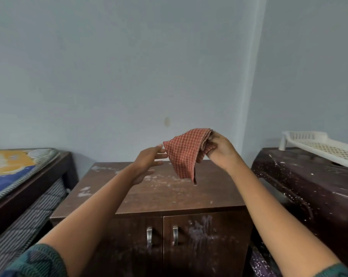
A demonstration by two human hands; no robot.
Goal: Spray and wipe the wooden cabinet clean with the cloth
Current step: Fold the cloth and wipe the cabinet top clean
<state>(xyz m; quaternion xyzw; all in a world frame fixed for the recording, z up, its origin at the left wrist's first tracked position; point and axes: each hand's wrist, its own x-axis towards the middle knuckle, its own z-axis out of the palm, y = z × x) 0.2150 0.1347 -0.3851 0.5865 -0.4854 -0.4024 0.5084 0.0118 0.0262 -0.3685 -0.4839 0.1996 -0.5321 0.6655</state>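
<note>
**Checked cloth held above the dusty cabinet**

Head view: the wooden cabinet [169, 194] stands against a pale wall [129, 76]. To its left is a bed with a striped mattress [13, 168], and to its right a dark speckled table [309, 186] carrying a white slotted plastic rack [319, 146], which the frame edge cuts off. Both forearms cross over the cabinet top and cover part of it.

The top is brown, flat and smeared with whitish patches. Pale streaks run down the right door beside two curved metal handles [149, 235].

Above the cabinet's back edge hangs the cloth [185, 154], folded and woven in orange checks. The right hand [221, 150] grips it with curled fingers. The left hand [147, 162] has straight, slightly spread fingers at the cloth's left corner, and contact there is unclear.
</note>
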